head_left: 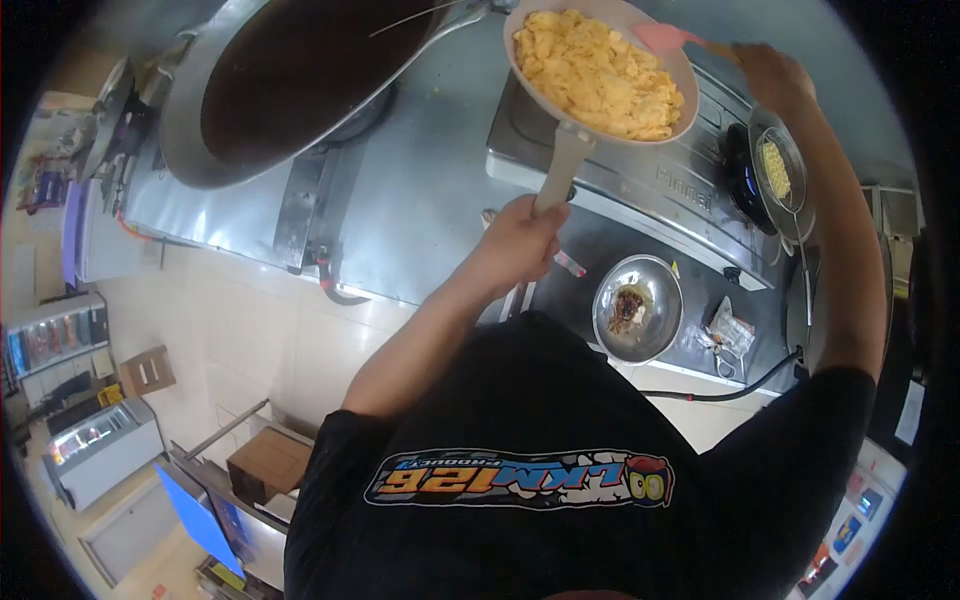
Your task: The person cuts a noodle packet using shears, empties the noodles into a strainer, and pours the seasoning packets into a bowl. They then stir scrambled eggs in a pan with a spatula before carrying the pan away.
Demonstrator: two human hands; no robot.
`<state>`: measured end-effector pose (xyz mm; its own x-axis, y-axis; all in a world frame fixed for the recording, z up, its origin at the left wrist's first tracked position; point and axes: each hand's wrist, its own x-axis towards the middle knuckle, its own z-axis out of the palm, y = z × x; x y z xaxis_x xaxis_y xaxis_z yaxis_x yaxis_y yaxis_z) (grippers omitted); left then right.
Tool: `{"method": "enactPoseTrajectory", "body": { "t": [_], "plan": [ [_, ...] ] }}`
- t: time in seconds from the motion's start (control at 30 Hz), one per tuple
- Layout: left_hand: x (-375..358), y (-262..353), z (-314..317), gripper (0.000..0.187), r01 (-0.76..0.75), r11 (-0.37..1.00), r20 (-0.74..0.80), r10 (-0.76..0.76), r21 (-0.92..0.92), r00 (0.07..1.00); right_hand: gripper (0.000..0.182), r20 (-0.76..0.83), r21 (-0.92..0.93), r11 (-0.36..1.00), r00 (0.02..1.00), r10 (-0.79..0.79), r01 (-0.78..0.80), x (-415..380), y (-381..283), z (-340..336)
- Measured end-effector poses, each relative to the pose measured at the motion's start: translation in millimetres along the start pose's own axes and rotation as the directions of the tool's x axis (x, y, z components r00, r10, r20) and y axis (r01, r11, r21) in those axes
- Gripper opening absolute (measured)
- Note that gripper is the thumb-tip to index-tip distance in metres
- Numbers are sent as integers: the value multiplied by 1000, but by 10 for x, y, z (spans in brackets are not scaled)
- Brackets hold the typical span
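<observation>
My left hand (520, 245) is closed round the pale handle of a frying pan (553, 112). Scrambled eggs (600, 75) fill much of the pan, which is held over the left part of a gas stove (640, 180). In my right hand (775, 80) is a spatula (665, 38) with a pink head and a tan handle. Its head rests at the pan's upper right rim, beside the eggs. Below my right forearm, noodles (775, 170) lie in a wire strainer (797, 200) over a pot on the right burner, where a blue flame shows.
A large wok (185, 130) of dark liquid stands at the upper left. In front of the stove are a steel bowl (660, 335) with dark seasoning, a torn packet (730, 325) and scissors (730, 365). A black hose (720, 395) runs along the counter's front edge.
</observation>
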<state>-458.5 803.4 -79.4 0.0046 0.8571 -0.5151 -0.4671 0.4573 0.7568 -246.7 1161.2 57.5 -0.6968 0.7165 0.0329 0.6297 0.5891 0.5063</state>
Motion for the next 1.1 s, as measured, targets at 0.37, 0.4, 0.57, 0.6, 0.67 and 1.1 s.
{"method": "enactPoseTrajectory", "body": {
  "t": [0.37, 0.4, 0.57, 0.6, 0.67, 1.1],
  "plan": [
    [-42, -1, 103, 24, 43, 994, 43, -39, -101, 998, 39, 488, -155, 987, 872, 37, 45, -17, -697, -1482],
    [-38, -17, 96, 24, 37, 994, 47, -32, -99, 998, 43, 489, -164, 986, 870, 63, 21, 6, -715, -1459],
    [-1, -33, 113, 23, 51, 994, 84, -43, -94, 996, 55, 631, -117, 992, 775, 38, 46, -42, -1084, -1091],
    [7, -33, 110, 23, 59, 993, 107, -48, -100, 993, 54, 704, -36, 999, 709, 33, -11, -26, -1060, -1042],
    [-10, -26, 88, 22, 71, 994, 136, -59, -81, 989, 52, 831, 105, 977, 557, 17, -187, -25, -988, -1018],
    [15, 104, 22, 19, 123, 992, 157, -117, -30, 981, 34, 415, 333, 933, 910, -16, -135, 40, -891, -409]
  ]
}}
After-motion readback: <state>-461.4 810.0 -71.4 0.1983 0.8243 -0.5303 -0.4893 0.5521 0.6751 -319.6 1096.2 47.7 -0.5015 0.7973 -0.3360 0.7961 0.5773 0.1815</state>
